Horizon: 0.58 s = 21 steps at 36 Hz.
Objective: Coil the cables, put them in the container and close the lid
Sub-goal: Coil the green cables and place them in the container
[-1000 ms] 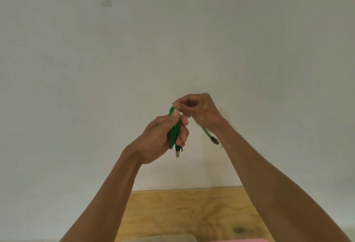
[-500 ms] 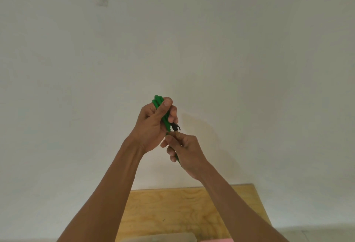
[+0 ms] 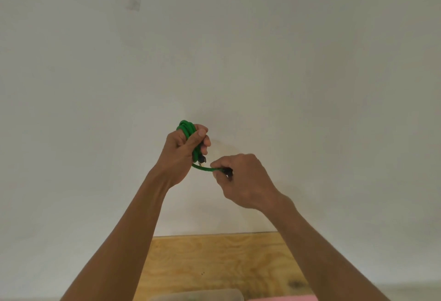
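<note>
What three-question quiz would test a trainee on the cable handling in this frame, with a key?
1. True or false: the green cable lies on the wooden table.
2. Which hand holds the coiled bundle? A) left hand B) right hand C) neither
3. Fill in: the right hand pinches the free end near its dark ____.

Key: 1 false, it is held up in front of the wall; 2 A; 3 connector.
</note>
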Motion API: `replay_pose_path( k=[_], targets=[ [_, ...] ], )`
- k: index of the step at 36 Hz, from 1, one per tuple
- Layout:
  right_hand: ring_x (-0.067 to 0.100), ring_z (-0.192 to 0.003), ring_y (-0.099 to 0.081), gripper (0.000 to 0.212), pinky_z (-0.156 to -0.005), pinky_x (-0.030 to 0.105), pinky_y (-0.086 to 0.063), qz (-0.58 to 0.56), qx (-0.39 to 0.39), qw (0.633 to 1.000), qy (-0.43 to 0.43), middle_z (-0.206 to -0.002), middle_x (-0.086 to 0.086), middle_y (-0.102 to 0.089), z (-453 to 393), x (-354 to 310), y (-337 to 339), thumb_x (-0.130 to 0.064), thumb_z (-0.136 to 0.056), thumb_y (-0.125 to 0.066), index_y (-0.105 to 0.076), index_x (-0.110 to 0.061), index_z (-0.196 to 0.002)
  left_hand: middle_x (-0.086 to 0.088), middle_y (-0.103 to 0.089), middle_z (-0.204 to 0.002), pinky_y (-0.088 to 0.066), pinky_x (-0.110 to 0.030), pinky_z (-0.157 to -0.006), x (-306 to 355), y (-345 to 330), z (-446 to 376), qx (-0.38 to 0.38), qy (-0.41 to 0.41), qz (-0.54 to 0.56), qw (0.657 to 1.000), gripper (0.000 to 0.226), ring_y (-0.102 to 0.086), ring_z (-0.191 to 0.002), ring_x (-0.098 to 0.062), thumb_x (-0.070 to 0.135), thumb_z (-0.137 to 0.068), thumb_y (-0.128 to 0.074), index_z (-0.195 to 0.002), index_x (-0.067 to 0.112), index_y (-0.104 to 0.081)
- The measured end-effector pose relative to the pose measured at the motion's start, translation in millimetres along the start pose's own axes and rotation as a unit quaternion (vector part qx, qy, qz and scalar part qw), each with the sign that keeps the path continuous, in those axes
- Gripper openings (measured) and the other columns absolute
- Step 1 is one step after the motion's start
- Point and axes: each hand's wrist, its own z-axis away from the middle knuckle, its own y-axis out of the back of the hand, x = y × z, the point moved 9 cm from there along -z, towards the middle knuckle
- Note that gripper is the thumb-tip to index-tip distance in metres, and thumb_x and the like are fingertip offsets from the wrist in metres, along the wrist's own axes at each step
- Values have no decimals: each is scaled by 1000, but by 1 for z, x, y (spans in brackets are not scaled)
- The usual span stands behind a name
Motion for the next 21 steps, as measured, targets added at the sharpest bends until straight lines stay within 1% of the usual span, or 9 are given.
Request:
replay_pose_path(
  k=[3, 6, 8, 10, 12, 13, 15, 17, 21],
  targets=[
    [14, -69, -59, 20, -72, 35, -53, 35, -7, 997, 74, -81, -4, -70, -5, -23, 15, -19, -92, -59, -74, -20, -104, -7, -62, -75, -48, -35, -60, 0, -3, 4, -3, -5, -28, 1000, 20, -52, -64, -21, 28, -96, -58, -91, 9, -61],
    [0, -53, -49, 16, -60, 16, -41, 48, -27, 992, 117, -65, -16, -54, -11, -40, 19, -14, -92, -58, -73, -16, -97, -12, -50, -61, -42, -28, -52, 1, -17, 10, -36, -20, -85, 996, 47, -44, -53, -19, 35, -104, -47, -75, -1, -54],
    [-3, -53, -51, 16, -59, 11, -39, 43, -44, 991, 119, -67, -15, -58, -17, -44, 22, -14, -92, -59, -74, -16, -95, -14, -47, -64, -41, -28, -52, -2, -27, 14, -62, -3, -90, 994, 60, -43, -55, -21, 47, -105, -35, -80, -5, -52],
    [1, -56, -59, 12, -61, 15, -46, 18, -60, 992, 107, -72, -8, -68, -24, -44, 27, -14, -89, -64, -74, -17, -92, -12, -52, -69, -45, -31, -58, -8, -35, 20, -84, 35, -87, 992, 69, -47, -63, -24, 51, -104, -21, -87, -8, -53],
    [5, -59, -66, 4, -63, 19, -52, -24, -69, 993, 92, -69, -5, -72, -33, -39, 35, -15, -84, -71, -73, -17, -87, -8, -58, -71, -47, -36, -64, -16, -39, 25, -90, 72, -81, 990, 76, -50, -67, -22, 54, -103, -14, -97, -7, -58],
    [6, -60, -67, 4, -64, 19, -52, -39, -70, 993, 91, -68, -4, -72, -37, -37, 38, -17, -81, -76, -73, -18, -85, -9, -59, -71, -47, -38, -66, -18, -41, 28, -91, 84, -71, 990, 77, -51, -66, -21, 57, -102, -12, -100, -3, -61],
    [11, -66, -67, 15, -63, 24, -53, -66, -63, 992, 89, -73, -4, -72, -42, -33, 44, -23, -75, -84, -74, -18, -84, -11, -57, -68, -46, -39, -66, -22, -43, 34, -89, 102, -31, 990, 76, -50, -62, -20, 60, -100, -10, -103, 7, -65],
    [17, -73, -66, 22, -65, 33, -56, -99, -55, 989, 91, -78, -5, -72, -42, -29, 46, -28, -71, -88, -72, -18, -84, -10, -52, -62, -44, -38, -64, -24, -42, 37, -74, 116, 10, 990, 74, -46, -58, -20, 62, -99, -12, -95, 12, -67],
    [11, -84, -62, 22, -81, 41, -56, -162, -48, 982, 87, -82, -9, -68, -35, -21, 33, -30, -75, -85, -66, -21, -84, -8, -36, -56, -36, -32, -53, -27, -41, 42, -47, 156, 104, 981, 76, -31, -51, -19, 68, -96, -18, -68, 20, -70]
  ],
)
